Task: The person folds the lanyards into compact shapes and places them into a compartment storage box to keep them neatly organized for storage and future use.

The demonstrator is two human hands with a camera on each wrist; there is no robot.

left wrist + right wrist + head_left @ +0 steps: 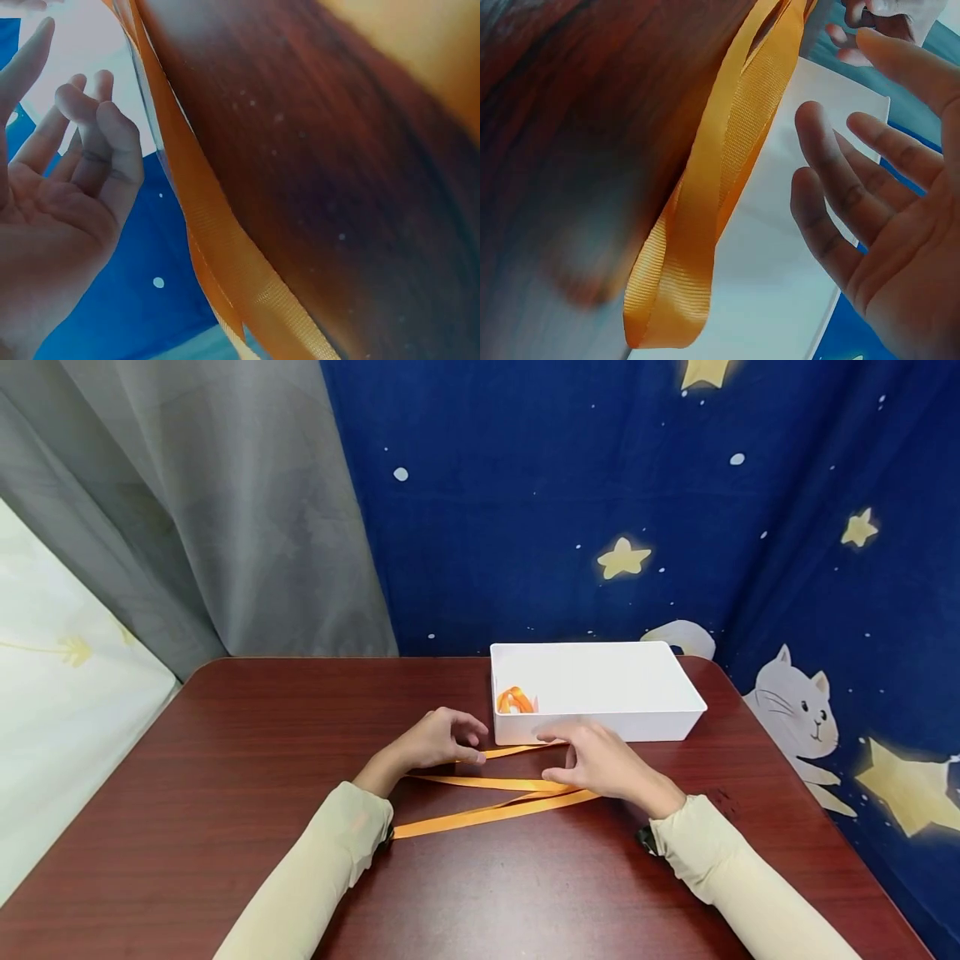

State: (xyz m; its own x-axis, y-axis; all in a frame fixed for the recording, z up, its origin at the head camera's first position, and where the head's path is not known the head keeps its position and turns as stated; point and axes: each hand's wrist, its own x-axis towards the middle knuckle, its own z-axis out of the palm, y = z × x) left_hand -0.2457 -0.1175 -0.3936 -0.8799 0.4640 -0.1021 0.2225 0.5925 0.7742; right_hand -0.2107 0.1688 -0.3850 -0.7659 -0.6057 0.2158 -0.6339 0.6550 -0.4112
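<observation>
A long orange ribbon [487, 817] lies on the table in several zigzag lengths between the two hands. At its left, the left hand [442, 739] hovers over the ribbon with fingers loosely bent and nothing held. In the left wrist view this hand [67, 187] is apart from the ribbon [202, 195]. Over the ribbon's right-hand folds, the right hand [600, 760] hangs with thumb and fingers spread. The right wrist view shows its palm and relaxed fingers [847, 195] empty, beside a folded ribbon loop [694, 247].
Behind the hands, a shallow white box [600, 727] stands near the table's far right corner. A small orange coil [514, 698] lies inside its left front corner. The brown table [247, 760] has curtains [487, 527] behind it.
</observation>
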